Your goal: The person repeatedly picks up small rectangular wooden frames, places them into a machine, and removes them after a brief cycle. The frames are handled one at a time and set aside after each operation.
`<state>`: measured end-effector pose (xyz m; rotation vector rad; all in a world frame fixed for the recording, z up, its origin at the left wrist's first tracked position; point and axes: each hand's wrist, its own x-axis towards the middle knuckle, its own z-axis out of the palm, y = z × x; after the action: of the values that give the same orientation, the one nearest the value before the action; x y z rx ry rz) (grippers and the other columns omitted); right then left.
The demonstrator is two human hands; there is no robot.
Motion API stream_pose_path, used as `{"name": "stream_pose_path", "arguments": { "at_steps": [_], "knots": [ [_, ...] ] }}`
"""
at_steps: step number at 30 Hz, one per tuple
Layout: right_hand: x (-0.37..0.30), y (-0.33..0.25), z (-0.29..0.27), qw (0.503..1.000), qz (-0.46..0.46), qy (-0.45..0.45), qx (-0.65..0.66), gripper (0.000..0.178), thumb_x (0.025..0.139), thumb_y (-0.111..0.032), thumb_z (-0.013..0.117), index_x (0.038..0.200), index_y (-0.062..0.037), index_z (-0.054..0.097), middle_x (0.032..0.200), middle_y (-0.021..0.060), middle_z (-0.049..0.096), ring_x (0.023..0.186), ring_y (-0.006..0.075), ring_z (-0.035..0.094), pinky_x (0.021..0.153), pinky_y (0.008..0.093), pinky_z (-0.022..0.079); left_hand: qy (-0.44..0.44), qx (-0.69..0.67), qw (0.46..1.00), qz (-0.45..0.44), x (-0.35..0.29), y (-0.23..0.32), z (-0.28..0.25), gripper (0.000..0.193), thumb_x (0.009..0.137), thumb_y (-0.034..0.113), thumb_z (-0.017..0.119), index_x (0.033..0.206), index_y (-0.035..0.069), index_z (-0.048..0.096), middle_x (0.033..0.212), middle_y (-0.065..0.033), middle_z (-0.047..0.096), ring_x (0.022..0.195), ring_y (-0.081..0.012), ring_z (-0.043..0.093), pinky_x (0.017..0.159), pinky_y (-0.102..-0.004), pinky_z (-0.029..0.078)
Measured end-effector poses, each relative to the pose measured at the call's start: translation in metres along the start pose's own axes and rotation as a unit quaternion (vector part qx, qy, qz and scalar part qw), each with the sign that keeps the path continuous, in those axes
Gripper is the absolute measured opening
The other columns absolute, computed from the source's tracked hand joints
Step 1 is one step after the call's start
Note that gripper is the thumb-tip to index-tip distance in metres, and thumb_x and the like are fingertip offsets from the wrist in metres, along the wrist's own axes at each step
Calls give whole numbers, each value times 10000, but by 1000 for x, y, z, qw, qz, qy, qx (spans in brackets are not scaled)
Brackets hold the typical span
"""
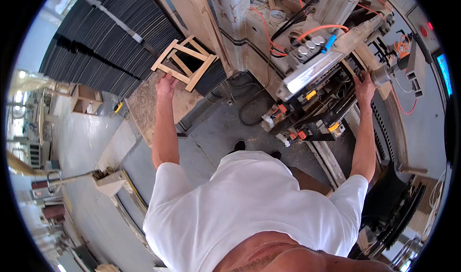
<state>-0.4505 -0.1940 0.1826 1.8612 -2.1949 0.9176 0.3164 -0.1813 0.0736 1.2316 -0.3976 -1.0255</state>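
Observation:
My left hand (166, 85) reaches forward and is closed on the near rail of a small frame of pale wooden bars (174, 70). The frame sits tilted over the far end of a worn brown board (168, 110). On the other side, my right hand (365, 87) is stretched to the machine (317, 75), beside a round metal part (382, 75). Its fingers are bent together near a pale wooden strip (349, 69); what they grip, if anything, I cannot make out.
A tall stack of dark sheets (110, 37) stands at the far left. Orange air hoses (321, 28) and cables run over the machine. A lit screen (444, 74) is at the right edge. Dark hoses (247, 111) lie on the grey floor ahead of my shoes (239, 146).

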Motion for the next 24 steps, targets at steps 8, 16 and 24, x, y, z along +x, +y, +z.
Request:
{"name": "stream_pose_path", "arguments": {
  "at_steps": [8, 16, 24],
  "knots": [
    [-112, -95, -26, 977, 134, 39, 161, 243, 906, -174, 664, 1090, -16, 647, 914, 101, 705, 843, 159, 660, 772, 292, 508, 50, 424, 904, 27, 71, -10, 20, 352, 872, 301, 705, 1027, -14, 679, 769, -143, 690, 738, -244, 688, 666, -379, 570],
    [-243, -77, -27, 942, 228, 117, 216, 164, 902, -81, 659, 1051, -15, 668, 909, 18, 679, 846, 91, 606, 799, 238, 486, -117, 630, 678, 361, -10, -9, 74, 553, 841, 421, 692, 1212, 19, 611, 1181, -207, 623, 1138, -383, 541, 979, -462, 423],
    [-324, -89, -66, 909, 353, 121, 186, 190, 882, -130, 672, 1038, -21, 666, 835, 70, 690, 770, 107, 615, 705, 275, 499, -158, 640, 610, 440, -18, -63, 84, 452, 833, 195, 706, 1233, 32, 573, 1021, -197, 649, 992, -394, 573, 958, -500, 390]
  ]
}}
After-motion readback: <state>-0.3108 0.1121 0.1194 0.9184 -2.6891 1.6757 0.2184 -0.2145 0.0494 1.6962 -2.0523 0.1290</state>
